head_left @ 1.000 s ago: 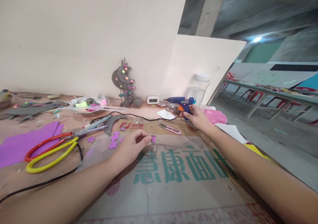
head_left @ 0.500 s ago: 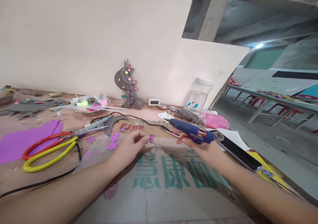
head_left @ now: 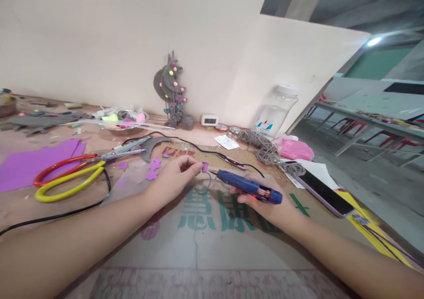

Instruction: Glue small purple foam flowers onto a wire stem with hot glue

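Between the thumb and fingers of my left hand (head_left: pixel 177 176) is a small purple piece (head_left: pixel 205 167), pinched at its edge. A thin grey cord (head_left: pixel 209 185) loops just below it. My right hand (head_left: pixel 265 204) is wrapped round a blue glue gun (head_left: pixel 248 186), whose tip points left and is right beside the purple piece; whether they touch I cannot tell. Purple cut-out shapes (head_left: pixel 153 170) lie left of my left hand, on the printed cardboard (head_left: pixel 218 250).
Scissors (head_left: pixel 69 175) with red and yellow handles and purple sheets (head_left: pixel 36 164) lie at left. Behind stand a grey moon ornament (head_left: pixel 170 87), a small clock (head_left: pixel 210 120) and a bottle (head_left: pixel 276 111). At right are grey cord (head_left: pixel 261 146) and a phone (head_left: pixel 323 191). A black cable crosses the table.
My right hand has brought the glue gun down and left, its tip now beside the purple piece. My left hand still pinches the piece. The camera view has shifted.
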`<state>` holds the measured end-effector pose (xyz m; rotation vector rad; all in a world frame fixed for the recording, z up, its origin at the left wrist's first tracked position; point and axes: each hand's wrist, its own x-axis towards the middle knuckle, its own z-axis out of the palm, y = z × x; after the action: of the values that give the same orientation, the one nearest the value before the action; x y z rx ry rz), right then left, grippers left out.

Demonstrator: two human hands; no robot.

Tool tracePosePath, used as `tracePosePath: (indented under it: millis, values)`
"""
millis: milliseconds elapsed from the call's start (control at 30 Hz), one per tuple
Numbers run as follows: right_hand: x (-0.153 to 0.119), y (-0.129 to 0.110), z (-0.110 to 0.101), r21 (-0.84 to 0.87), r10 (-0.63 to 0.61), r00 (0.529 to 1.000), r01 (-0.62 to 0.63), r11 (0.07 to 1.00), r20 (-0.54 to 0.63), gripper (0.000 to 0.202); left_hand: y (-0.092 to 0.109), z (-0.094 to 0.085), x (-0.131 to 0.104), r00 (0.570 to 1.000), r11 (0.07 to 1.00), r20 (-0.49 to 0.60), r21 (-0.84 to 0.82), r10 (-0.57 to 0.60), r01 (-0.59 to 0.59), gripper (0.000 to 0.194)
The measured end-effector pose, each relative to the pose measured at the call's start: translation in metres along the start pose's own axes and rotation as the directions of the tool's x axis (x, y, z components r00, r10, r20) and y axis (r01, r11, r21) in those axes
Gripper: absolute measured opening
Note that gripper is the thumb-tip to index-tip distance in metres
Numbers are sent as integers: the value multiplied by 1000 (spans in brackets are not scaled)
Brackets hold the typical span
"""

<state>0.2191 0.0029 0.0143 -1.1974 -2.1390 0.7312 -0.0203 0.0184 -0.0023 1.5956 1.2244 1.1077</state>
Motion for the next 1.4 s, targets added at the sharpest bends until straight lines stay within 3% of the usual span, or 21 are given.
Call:
tracePosePath:
  millis: [567,1400]
  values:
    - [0,0,3,-112,33,999,-36,993,-31,31,-3,0,1,999,999,43,-34,-12,14,29]
    - [0,1,4,-219,-48,998,40,975,-31,33,-6,0,2,998,999,58,-44,-4,6,28]
